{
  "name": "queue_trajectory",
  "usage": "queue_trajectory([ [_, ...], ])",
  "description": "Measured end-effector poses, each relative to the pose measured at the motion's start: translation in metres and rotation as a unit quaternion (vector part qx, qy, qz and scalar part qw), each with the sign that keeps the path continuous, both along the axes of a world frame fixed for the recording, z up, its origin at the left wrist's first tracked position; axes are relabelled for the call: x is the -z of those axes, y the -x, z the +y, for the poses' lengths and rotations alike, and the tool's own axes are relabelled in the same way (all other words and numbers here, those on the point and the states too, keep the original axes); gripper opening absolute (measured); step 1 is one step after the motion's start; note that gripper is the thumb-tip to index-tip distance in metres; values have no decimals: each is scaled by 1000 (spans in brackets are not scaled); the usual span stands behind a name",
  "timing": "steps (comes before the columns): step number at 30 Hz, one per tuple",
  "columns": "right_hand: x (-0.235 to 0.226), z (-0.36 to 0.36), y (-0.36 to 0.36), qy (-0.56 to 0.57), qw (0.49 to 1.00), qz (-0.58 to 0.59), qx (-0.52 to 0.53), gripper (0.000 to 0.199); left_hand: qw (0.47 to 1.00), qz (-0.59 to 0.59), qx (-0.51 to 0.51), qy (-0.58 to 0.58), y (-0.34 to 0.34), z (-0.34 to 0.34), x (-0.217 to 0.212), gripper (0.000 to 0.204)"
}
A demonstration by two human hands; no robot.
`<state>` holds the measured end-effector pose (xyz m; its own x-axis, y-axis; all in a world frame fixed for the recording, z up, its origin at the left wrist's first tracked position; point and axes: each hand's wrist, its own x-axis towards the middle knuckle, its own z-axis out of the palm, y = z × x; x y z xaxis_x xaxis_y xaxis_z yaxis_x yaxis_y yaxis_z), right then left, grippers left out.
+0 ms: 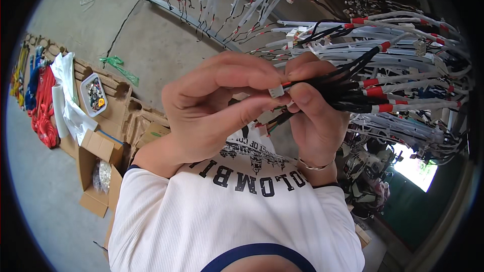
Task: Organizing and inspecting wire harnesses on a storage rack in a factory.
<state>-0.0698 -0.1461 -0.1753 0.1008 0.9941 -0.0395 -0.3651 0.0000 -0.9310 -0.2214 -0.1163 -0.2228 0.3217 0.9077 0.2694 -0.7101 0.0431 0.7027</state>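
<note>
Close in front of my chest, my left hand (217, 100) pinches a small white plug connector (276, 91) between thumb and fingertips. Thin wires run from it toward my right hand (315, 100), whose thumb and fingers are closed round the ends of several black-sleeved cables (348, 93). Red bands mark these cables where the black gives way to white sleeving, which stretches off to the right. Below my fingers hangs another small connector (261, 130) with a few coloured wires. My fingers partly hide the wires between both hands.
Many white-sleeved wire harnesses (393, 35) hang at the right and from a metal frame (191, 17). At left lie red bundles (44, 108), white plastic bags (68, 90), a white tray (82, 92) of small parts and an open cardboard box (85, 179). Green plastic (121, 69) lies on the floor.
</note>
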Motion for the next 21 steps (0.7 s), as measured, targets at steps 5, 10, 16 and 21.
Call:
queue_trajectory([
  [5, -7, -6, 5, 48, 998, -22, 38, 10, 991, 101, -56, -69, 5, 1, 0, 23],
  [10, 17, 6, -6, 52, 994, 93, -18, 13, 980, 142, -137, -14, -9, -3, 9, 17],
  [16, 27, -8, -23, -36, 998, 24, 49, 22, 988, 112, -89, 56, -33, -2, 1, 16],
  [21, 52, -23, -50, -62, 998, -30, -13, 26, 984, 114, -116, 77, -42, -11, 9, 23],
])
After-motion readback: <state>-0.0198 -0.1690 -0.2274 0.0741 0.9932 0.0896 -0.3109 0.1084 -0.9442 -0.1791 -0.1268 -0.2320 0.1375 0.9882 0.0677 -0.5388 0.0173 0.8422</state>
